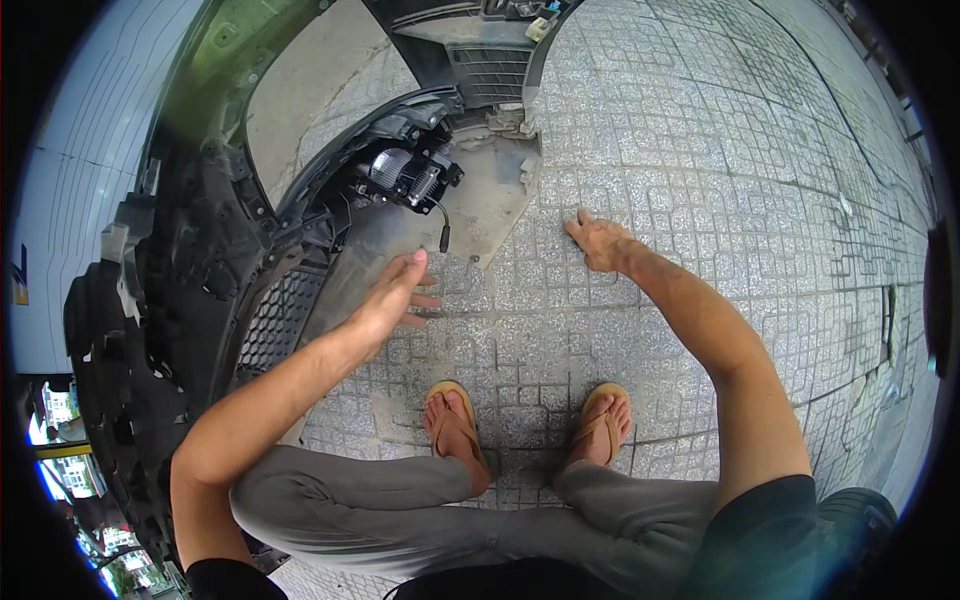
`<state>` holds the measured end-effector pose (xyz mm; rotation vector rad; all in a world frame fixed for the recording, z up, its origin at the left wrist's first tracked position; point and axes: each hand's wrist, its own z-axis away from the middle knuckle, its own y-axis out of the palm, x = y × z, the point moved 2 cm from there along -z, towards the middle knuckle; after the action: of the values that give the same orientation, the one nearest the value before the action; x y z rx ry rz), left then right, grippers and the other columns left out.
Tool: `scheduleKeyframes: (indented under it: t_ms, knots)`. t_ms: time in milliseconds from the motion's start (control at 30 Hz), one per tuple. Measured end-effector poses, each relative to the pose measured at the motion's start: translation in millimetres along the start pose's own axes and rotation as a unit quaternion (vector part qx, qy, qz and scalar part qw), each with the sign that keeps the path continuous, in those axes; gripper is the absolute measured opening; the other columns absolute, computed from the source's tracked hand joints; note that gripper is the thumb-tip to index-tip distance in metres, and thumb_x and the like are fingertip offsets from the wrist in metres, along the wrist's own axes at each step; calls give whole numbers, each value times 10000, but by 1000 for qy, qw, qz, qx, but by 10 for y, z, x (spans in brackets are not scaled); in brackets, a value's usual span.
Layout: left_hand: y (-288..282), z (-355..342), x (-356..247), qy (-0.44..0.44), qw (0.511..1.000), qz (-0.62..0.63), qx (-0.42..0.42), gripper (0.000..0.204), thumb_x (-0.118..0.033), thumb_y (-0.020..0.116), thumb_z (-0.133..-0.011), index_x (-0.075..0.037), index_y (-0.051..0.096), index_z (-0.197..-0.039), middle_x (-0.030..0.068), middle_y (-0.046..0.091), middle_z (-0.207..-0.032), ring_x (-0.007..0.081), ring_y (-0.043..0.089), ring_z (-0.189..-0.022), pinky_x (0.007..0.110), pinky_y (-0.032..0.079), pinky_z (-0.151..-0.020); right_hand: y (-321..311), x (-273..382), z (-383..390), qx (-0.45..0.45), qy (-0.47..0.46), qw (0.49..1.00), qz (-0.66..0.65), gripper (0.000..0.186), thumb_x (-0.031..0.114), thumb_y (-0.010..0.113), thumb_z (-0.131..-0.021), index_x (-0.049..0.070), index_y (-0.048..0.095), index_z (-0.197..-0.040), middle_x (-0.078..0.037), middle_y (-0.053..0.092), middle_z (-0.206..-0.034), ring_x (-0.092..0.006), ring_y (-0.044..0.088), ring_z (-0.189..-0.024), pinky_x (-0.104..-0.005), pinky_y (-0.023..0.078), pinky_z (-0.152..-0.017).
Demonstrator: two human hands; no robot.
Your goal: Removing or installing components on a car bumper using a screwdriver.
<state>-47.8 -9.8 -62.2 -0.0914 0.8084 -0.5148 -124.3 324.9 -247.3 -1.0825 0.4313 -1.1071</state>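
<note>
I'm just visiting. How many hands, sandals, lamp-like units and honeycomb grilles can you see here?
Bare hands: 2 (left hand, right hand)
Tan sandals: 2, both worn
Lamp-like unit: 1
Honeycomb grille: 1
Total: 6

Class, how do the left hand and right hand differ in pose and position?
The left hand is opened out, thumb apart; the right hand looks more bunched. The left hand is nearer the headlamp unit; the right hand is farther off. Both are bare, with nothing visibly held.
</note>
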Motion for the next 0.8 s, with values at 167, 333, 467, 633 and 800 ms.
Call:
scheduleKeyframes:
  t_ms: [167,333,467,633,800]
  knots:
    - [-344,-1056,98,98,945,240,-198,1162,-891,399,-867,-4,189,-1588,270,421,-1488,381,489,-1356,603,324,-1148,-186,-38,197,52,-36,998,20,716,175,717,-882,119,342,-1489,-210,476,-1378,-381,587,-1248,-449,516,-1040]
    - [-169,-1341,-110,135,852,484,-144,1013,-806,589,-840,-44,397,-1479,188,539,-1387,355,525,-1286,587,344,-1139,-388,-526,340,-83,43,995,-17,574,357,665,-947,136,406,-1409,-159,531,-1318,-363,596,-1217,-456,507,-1024]
    - [-170,-1426,-229,91,838,530,-93,589,-559,713,-878,-103,618,-1238,97,667,-1191,300,614,-1111,520,454,-1045,-718,-884,346,-207,138,964,-88,400,382,638,-966,96,553,-1234,-135,615,-1204,-344,626,-1154,-455,513,-970]
    - [-250,-1386,-143,84,844,522,-91,510,-520,720,-873,-144,639,-1207,45,686,-1155,253,617,-1114,501,449,-1029,-1254,-1218,335,-514,224,765,-317,403,403,663,-953,33,641,-1112,-149,663,-1043,-322,649,-976,-424,513,-873]
    - [-254,-1375,-84,108,831,543,-51,522,-490,741,-869,-161,625,-1257,32,673,-1210,233,589,-1170,492,425,-1060,-1942,-1432,388,-675,136,548,-475,584,461,591,-1013,25,485,-1388,-145,623,-1107,-229,606,-990,-377,507,-811]
